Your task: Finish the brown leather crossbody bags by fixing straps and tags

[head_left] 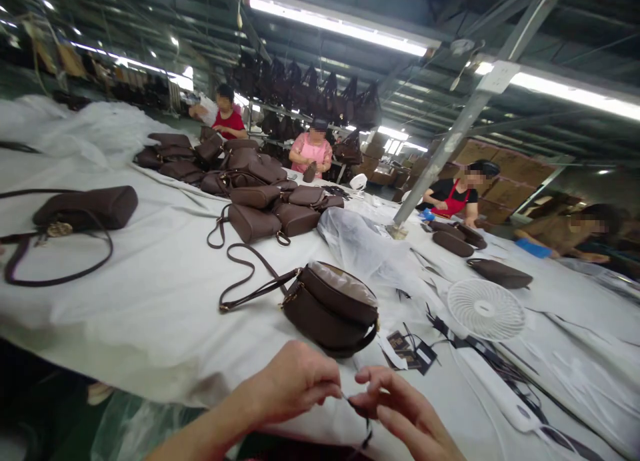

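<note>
My left hand [293, 384] and my right hand [400, 411] meet near the bottom edge, both pinching a thin dark string [361, 417] between fingertips. Its loose end hangs down below my right fingers. Just beyond my hands a round brown handbag [330, 305] lies on the white-covered table [150, 294], its top open and its strap [250, 277] trailing left. Dark hang tags [410, 351] lie beside the bag.
A small white fan [486, 309] and a white power strip [495, 391] lie to the right. Several brown handbags [260, 201] are piled farther back, another [85, 211] at left. Clear plastic wrap [360, 244] lies mid-table. Other people work along the far side. A metal post [450, 147] rises from the table.
</note>
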Demonstrator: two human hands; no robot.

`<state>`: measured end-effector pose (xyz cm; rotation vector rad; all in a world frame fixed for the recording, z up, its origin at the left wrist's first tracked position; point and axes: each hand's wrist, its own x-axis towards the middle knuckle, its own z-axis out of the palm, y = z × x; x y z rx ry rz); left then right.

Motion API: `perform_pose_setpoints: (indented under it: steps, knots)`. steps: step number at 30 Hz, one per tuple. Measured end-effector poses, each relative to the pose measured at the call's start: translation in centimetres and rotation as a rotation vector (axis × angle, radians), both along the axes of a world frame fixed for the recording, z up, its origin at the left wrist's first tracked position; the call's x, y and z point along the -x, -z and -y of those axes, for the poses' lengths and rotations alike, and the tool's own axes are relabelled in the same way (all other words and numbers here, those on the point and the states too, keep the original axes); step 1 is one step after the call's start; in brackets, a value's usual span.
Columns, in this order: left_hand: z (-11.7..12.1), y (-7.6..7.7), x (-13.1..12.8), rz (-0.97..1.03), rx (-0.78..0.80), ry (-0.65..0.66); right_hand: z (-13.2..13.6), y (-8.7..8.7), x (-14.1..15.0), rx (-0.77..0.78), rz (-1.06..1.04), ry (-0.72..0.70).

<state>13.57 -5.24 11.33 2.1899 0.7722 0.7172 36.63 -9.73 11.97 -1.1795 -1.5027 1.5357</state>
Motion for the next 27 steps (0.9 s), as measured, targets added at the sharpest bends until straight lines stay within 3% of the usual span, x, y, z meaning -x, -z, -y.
perform_pose_setpoints:
  steps: [3,6,10,13,15,17,20,24,27]
  knots:
    - [0.6,-0.5,-0.9,-0.178,-0.172,-0.017,-0.1,0.9,2.7,0.118,-0.149,0.004]
    - [0.5,-1.1,-1.0,-0.213,-0.154,-0.089,-0.4,1.3,4.9,0.147,-0.179,-0.048]
    - [-0.9,-0.9,0.4,0.011,0.077,-0.084,-1.4,1.7,5.9,0.0,0.08,-0.009]
    - [-2.7,-0.1,1.9,0.25,0.347,0.013,-2.8,1.9,5.6,-0.201,0.309,0.01]
    - [-4.2,0.5,2.8,0.348,0.425,-0.017,-4.2,1.4,5.3,-0.369,0.445,-0.012]
    - [-5.8,1.2,3.7,0.307,0.347,-0.217,-5.9,0.1,5.3,-0.532,0.551,-0.059]
    - [-7.4,2.0,4.5,0.063,0.158,-0.55,-8.6,-3.6,5.9,-0.74,0.656,-0.112]
    - [-7.6,2.8,4.4,-0.076,0.112,-0.733,-11.5,-8.9,7.7,-0.95,0.778,-0.16]
    - [-7.5,3.4,3.9,-0.041,0.082,-0.861,-13.2,-10.5,9.1,-1.007,0.914,-0.23]
